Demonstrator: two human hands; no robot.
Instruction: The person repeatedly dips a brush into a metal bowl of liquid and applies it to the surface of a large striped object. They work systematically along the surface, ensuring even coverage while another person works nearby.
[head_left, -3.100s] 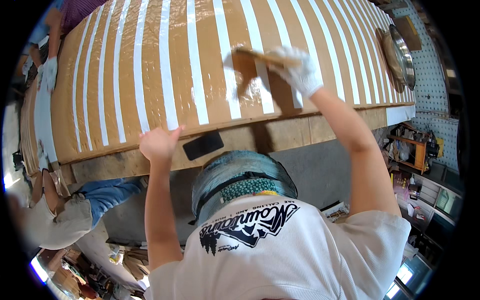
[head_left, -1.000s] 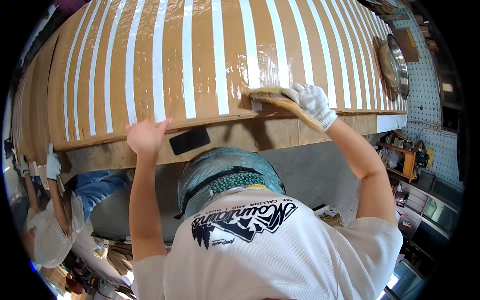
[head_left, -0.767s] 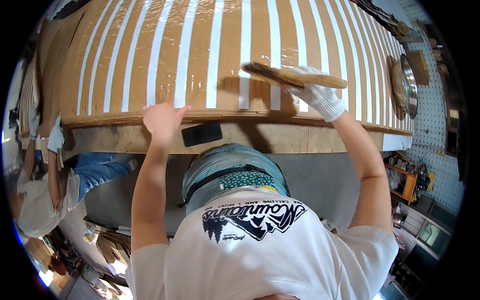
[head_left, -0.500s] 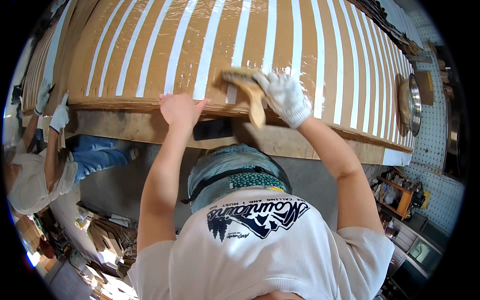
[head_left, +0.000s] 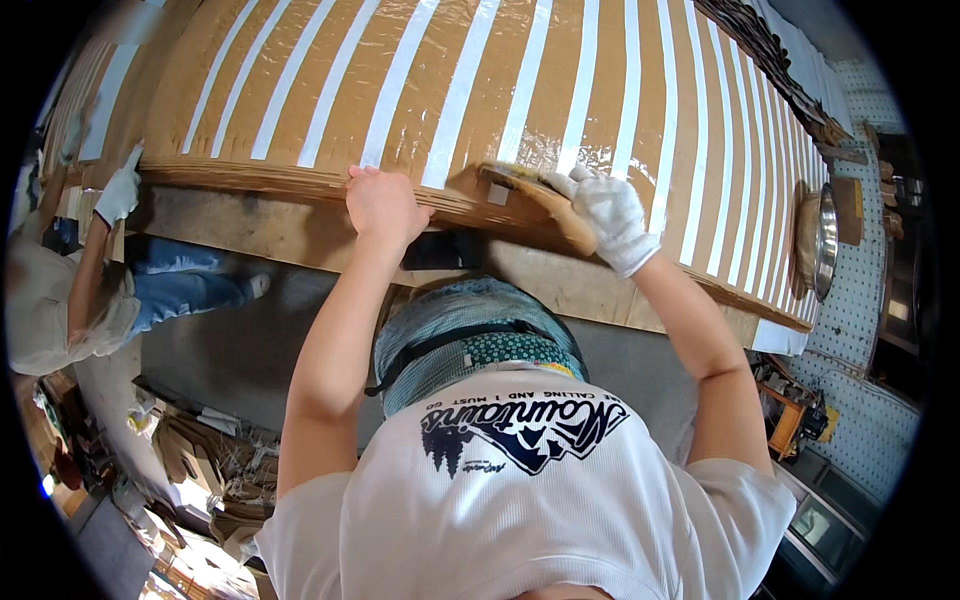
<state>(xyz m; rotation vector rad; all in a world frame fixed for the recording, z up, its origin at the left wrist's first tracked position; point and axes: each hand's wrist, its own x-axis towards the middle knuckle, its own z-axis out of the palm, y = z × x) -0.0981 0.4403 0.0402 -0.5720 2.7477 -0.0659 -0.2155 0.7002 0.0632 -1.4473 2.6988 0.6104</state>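
Observation:
A wide brush (head_left: pixel 548 203) with a pale wooden handle is in my right hand (head_left: pixel 608 215), which wears a white knitted glove. The brush's bristle end lies flat near the front edge of the stack of large brown sheets (head_left: pixel 330 182), next to a short white patch. Long white stripes (head_left: pixel 460 100) run across the top sheet, and its surface shines as if wet. My left hand (head_left: pixel 385 207) is bare, its fingers curled over the stack's front edge and its thumb out to the right. What lies under those fingers is hidden.
Below the stack's edge a dark phone-like slab (head_left: pixel 440 250) lies on the wooden ledge (head_left: pixel 250 228). A steel bowl (head_left: pixel 826 243) stands at the far right end. To the left, a co-worker's gloved hand (head_left: pixel 120 190) is at the same stack's edge.
The brush has moved right and toward me, closer to the front edge, its handle now pointing more to the right. My left hand has shifted a little right. The view has tilted slightly.

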